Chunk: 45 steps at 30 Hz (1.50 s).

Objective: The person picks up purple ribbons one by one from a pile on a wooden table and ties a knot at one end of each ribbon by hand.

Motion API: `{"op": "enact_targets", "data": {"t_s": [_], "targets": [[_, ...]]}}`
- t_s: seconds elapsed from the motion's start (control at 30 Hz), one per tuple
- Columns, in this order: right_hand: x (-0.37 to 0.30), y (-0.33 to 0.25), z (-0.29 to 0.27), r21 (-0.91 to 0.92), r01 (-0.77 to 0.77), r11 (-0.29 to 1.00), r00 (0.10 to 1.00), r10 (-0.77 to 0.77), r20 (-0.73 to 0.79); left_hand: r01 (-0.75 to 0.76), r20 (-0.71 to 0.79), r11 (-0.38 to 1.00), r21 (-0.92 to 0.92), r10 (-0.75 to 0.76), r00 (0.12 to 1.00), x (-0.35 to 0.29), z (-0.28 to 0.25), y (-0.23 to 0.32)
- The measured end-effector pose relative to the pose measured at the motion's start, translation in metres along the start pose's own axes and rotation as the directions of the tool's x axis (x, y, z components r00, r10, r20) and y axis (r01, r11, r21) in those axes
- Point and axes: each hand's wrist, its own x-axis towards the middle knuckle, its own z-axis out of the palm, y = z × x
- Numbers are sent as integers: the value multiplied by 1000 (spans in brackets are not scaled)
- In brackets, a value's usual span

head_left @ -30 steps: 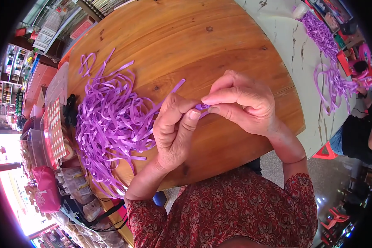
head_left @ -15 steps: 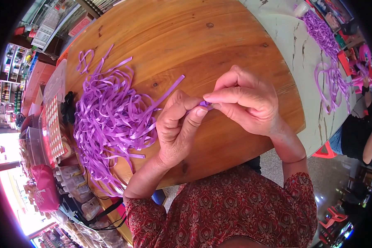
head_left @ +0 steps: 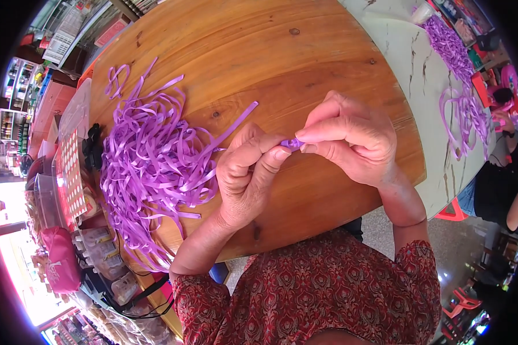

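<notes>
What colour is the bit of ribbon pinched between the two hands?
Purple; the ribbon shows best in the head view.

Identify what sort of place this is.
Probably a shop doubling as a craft workspace: pale tiered shelves of small goods, a brown wooden table, and a tangled heap of purple satiny ribbons.

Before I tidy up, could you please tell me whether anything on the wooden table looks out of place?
Slightly: a small purple ribbon loop lies apart, past the upper left of the tangled ribbon pile, so it looks stray. Nothing looks spilled or damaged.
</notes>
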Motion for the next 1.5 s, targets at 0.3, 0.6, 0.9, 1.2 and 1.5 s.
{"op": "enact_targets", "data": {"t_s": [0.3,0.6,0.9,1.2,1.5], "targets": [[0,-3,2,-152,24,988,1000,-22,15,-36,53,990,136,29,998,2,-3,1],[-4,-4,1,-344,129,930,991,-110,74,-220,82,918,330,204,975,3,-1,-4],[-4,-8,-2,-253,97,962,989,-65,131,-247,151,893,376,204,967,5,-2,1],[-5,-4,3,13,-56,998,997,55,44,-65,70,986,155,55,996,-5,3,0],[-3,-8,0,-61,59,996,994,-53,98,-78,94,995,59,72,993,-7,1,0]]}}
